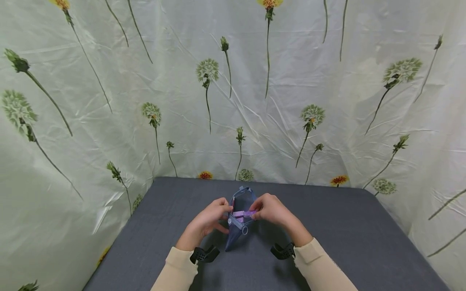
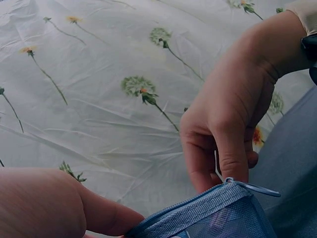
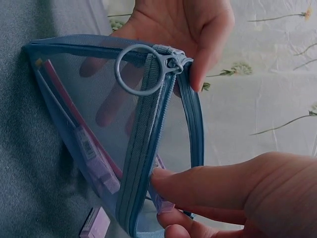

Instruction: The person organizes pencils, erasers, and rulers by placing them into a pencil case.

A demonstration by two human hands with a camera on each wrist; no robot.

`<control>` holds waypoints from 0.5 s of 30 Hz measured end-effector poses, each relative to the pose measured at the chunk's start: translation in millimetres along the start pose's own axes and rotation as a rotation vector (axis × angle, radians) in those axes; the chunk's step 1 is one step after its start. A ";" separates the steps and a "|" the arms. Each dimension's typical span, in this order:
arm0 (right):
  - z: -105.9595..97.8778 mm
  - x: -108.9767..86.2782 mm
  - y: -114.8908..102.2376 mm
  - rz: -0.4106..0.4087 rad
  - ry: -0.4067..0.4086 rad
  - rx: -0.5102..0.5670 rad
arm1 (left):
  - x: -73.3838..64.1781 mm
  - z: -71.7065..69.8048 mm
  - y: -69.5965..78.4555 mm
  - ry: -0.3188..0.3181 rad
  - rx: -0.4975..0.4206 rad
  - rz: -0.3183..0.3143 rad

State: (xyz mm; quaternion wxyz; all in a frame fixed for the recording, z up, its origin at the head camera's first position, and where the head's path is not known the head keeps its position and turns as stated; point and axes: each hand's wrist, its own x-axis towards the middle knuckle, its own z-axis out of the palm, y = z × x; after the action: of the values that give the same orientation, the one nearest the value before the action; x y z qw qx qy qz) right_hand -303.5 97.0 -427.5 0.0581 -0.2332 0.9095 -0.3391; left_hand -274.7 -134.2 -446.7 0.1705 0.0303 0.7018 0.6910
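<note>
A blue mesh zipper pouch stands tilted over the dark table, its zipper open. My left hand grips the pouch at the rim, thumb on the edge and fingers behind the mesh. Between thumb and fingers, my right hand pinches a small purple block at the pouch's mouth. Through the mesh in the right wrist view show a long pinkish-red strip and a purple piece with a barcode label. The zipper's ring pull hangs at one end.
Another small purple block shows below the pouch in the right wrist view, seemingly outside it. The dark grey table spreads around both hands. A flower-printed curtain hangs behind it and along the sides.
</note>
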 end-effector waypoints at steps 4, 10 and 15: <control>0.4 0.2 -2.6 0.011 -0.013 0.015 | 0.2 1.1 0.6 0.002 0.007 -0.001; 2.8 2.6 -3.9 -0.009 -0.058 0.030 | -1.8 3.0 1.5 -0.003 0.014 0.004; 5.6 4.7 -4.4 -0.020 -0.127 0.066 | -2.2 3.8 2.1 -0.003 0.018 0.000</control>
State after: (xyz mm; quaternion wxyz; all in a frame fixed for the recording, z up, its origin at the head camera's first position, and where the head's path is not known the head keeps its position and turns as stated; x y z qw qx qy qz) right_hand -304.4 88.6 -428.7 0.1203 -0.2612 0.8899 -0.3540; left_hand -271.9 -131.1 -444.2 0.1714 0.0328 0.7078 0.6846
